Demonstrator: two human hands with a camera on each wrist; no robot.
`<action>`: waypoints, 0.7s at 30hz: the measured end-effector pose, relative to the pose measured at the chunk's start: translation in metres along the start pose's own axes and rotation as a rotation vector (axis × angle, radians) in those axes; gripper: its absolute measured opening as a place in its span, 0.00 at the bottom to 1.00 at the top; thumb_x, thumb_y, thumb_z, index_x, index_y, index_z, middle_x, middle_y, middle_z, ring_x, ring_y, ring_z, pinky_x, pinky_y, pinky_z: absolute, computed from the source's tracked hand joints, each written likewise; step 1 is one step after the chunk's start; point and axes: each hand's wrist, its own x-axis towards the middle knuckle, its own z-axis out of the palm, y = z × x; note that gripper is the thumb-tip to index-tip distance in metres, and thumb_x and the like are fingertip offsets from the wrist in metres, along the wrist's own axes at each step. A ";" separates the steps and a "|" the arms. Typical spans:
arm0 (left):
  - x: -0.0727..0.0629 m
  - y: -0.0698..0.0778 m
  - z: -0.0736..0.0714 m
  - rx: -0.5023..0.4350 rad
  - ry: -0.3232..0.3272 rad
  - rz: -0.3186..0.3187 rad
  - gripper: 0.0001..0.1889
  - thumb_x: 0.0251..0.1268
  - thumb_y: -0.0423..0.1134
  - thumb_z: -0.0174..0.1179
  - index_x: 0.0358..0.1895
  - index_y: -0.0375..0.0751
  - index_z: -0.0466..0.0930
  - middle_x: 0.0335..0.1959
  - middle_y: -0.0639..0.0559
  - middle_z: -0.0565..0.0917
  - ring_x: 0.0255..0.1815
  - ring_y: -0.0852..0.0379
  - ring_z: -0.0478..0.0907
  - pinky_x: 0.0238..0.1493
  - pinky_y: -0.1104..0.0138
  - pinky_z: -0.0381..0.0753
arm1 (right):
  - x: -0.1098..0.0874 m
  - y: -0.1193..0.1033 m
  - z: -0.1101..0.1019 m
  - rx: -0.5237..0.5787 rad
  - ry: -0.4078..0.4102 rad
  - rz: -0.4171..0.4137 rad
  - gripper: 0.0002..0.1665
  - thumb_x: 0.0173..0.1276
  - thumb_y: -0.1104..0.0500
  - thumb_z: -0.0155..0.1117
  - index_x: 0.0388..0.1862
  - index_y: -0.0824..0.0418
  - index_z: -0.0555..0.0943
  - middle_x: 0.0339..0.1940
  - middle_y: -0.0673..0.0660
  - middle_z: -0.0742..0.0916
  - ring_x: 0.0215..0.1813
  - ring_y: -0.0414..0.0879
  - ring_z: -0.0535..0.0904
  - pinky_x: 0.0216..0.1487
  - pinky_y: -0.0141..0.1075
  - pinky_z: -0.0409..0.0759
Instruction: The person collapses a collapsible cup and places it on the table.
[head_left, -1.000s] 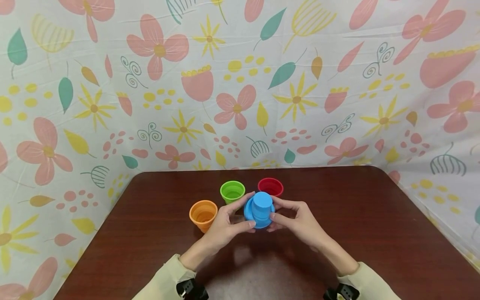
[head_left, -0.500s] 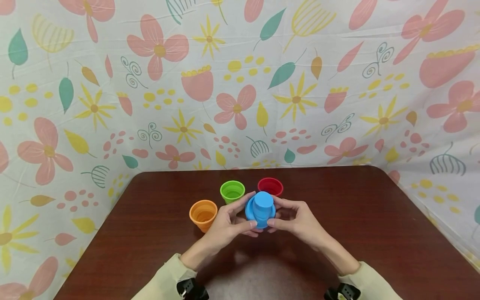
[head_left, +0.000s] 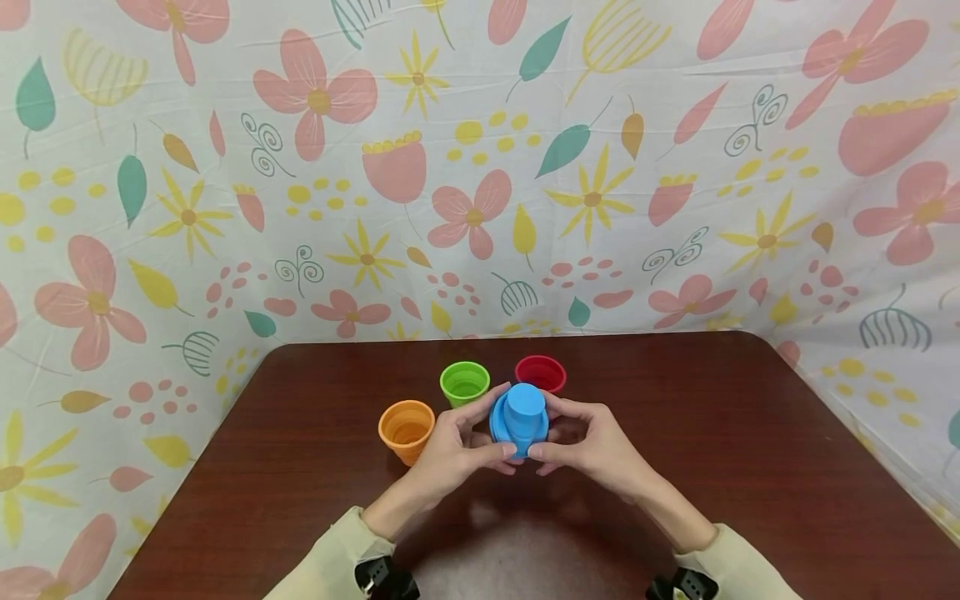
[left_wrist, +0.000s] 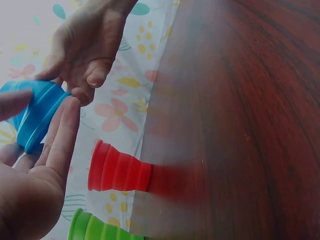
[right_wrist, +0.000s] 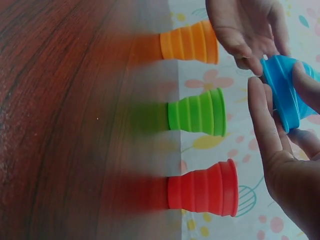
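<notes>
A blue collapsible cup (head_left: 525,407) is held above the table, narrow base up and wide rim down, its wall partly folded into steps. My left hand (head_left: 452,443) grips its left side, thumb on the near edge and fingers beneath. From the right, my right hand (head_left: 597,440) holds it the same way, its thumb close beside the left one. In the left wrist view the blue cup (left_wrist: 41,112) sits between thumb and fingers of the left hand (left_wrist: 35,195). The right wrist view has the blue cup (right_wrist: 284,87) pinched by the right hand (right_wrist: 295,175).
Upright on the brown table (head_left: 712,433) stand an orange cup (head_left: 406,427) left of my hands, a green cup (head_left: 465,383) behind the left hand and a red cup (head_left: 542,373) behind the blue one. A flower-print cloth (head_left: 480,167) hangs beyond the table's far edge.
My right thumb has shifted from the blue cup's right side to its near edge, toward the left thumb. The cup has turned slightly; the other cups have stayed in place.
</notes>
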 end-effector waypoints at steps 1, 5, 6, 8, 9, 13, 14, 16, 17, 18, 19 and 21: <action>0.000 0.000 0.000 0.001 -0.002 -0.002 0.40 0.70 0.27 0.68 0.83 0.47 0.63 0.76 0.45 0.73 0.44 0.40 0.90 0.46 0.50 0.89 | 0.000 0.000 0.000 -0.001 -0.002 0.003 0.43 0.66 0.68 0.76 0.79 0.68 0.70 0.58 0.70 0.85 0.44 0.61 0.89 0.40 0.55 0.90; 0.000 0.000 0.000 0.002 -0.003 -0.005 0.42 0.69 0.26 0.69 0.83 0.47 0.62 0.77 0.46 0.72 0.44 0.40 0.90 0.47 0.51 0.89 | 0.000 -0.002 0.001 -0.017 0.005 0.010 0.43 0.66 0.67 0.77 0.79 0.68 0.70 0.60 0.69 0.85 0.45 0.61 0.89 0.42 0.53 0.90; 0.000 0.000 0.000 0.003 -0.003 -0.004 0.42 0.69 0.26 0.68 0.83 0.47 0.62 0.76 0.46 0.72 0.44 0.38 0.90 0.46 0.51 0.90 | 0.000 -0.002 0.002 -0.020 0.010 0.013 0.43 0.66 0.67 0.77 0.78 0.67 0.70 0.60 0.69 0.85 0.45 0.61 0.89 0.43 0.52 0.90; 0.001 0.000 0.001 -0.001 -0.001 -0.004 0.42 0.69 0.26 0.69 0.83 0.47 0.62 0.76 0.46 0.73 0.44 0.33 0.89 0.46 0.50 0.90 | 0.000 -0.003 0.002 -0.026 0.020 0.017 0.43 0.66 0.66 0.77 0.78 0.67 0.71 0.60 0.68 0.85 0.45 0.61 0.89 0.44 0.51 0.90; 0.001 0.000 0.001 -0.002 -0.001 -0.002 0.41 0.69 0.26 0.68 0.83 0.46 0.62 0.76 0.45 0.73 0.44 0.31 0.88 0.45 0.50 0.90 | -0.001 -0.003 0.003 -0.030 0.024 0.017 0.43 0.66 0.66 0.78 0.78 0.66 0.71 0.60 0.68 0.85 0.45 0.61 0.89 0.45 0.51 0.90; 0.002 -0.001 0.002 -0.010 0.006 -0.001 0.41 0.69 0.26 0.69 0.83 0.45 0.63 0.75 0.44 0.74 0.44 0.28 0.87 0.44 0.50 0.90 | -0.001 -0.003 0.004 -0.034 0.033 0.013 0.42 0.66 0.66 0.77 0.78 0.66 0.72 0.59 0.67 0.86 0.45 0.61 0.89 0.45 0.50 0.90; 0.002 -0.002 0.002 -0.014 0.010 -0.002 0.41 0.69 0.26 0.68 0.83 0.45 0.63 0.75 0.44 0.75 0.44 0.30 0.88 0.44 0.51 0.90 | 0.000 -0.003 0.004 -0.031 0.034 0.011 0.42 0.66 0.67 0.77 0.78 0.66 0.72 0.60 0.67 0.86 0.45 0.61 0.90 0.45 0.50 0.90; 0.001 -0.002 0.002 -0.016 0.021 -0.003 0.40 0.68 0.26 0.68 0.82 0.45 0.64 0.74 0.43 0.75 0.43 0.36 0.89 0.43 0.52 0.90 | 0.000 -0.002 0.004 -0.028 0.036 0.008 0.42 0.66 0.67 0.77 0.78 0.65 0.72 0.60 0.67 0.85 0.45 0.61 0.89 0.45 0.50 0.90; 0.001 -0.002 0.003 -0.017 0.026 0.000 0.40 0.68 0.26 0.68 0.82 0.44 0.64 0.74 0.43 0.75 0.42 0.39 0.90 0.43 0.52 0.91 | 0.000 -0.002 0.005 -0.026 0.037 0.008 0.42 0.66 0.67 0.78 0.78 0.65 0.72 0.61 0.67 0.85 0.45 0.61 0.89 0.45 0.50 0.90; 0.001 -0.002 0.003 -0.019 0.032 0.003 0.40 0.68 0.25 0.68 0.82 0.44 0.65 0.73 0.42 0.76 0.42 0.41 0.90 0.42 0.53 0.91 | 0.000 -0.002 0.005 -0.025 0.038 0.007 0.42 0.66 0.67 0.78 0.78 0.65 0.73 0.61 0.67 0.85 0.46 0.61 0.89 0.45 0.50 0.90; 0.001 -0.002 0.004 -0.020 0.036 0.009 0.39 0.68 0.25 0.68 0.82 0.43 0.65 0.73 0.41 0.76 0.41 0.43 0.90 0.42 0.54 0.91 | 0.001 -0.002 0.005 -0.024 0.040 0.007 0.42 0.65 0.67 0.78 0.78 0.65 0.73 0.61 0.67 0.85 0.46 0.61 0.89 0.45 0.51 0.90; 0.001 -0.002 0.005 -0.016 0.042 0.031 0.39 0.68 0.24 0.67 0.81 0.41 0.65 0.72 0.39 0.77 0.41 0.45 0.91 0.41 0.55 0.91 | 0.001 -0.003 0.005 -0.023 0.049 0.010 0.42 0.65 0.67 0.78 0.77 0.65 0.73 0.61 0.67 0.85 0.46 0.61 0.90 0.45 0.51 0.90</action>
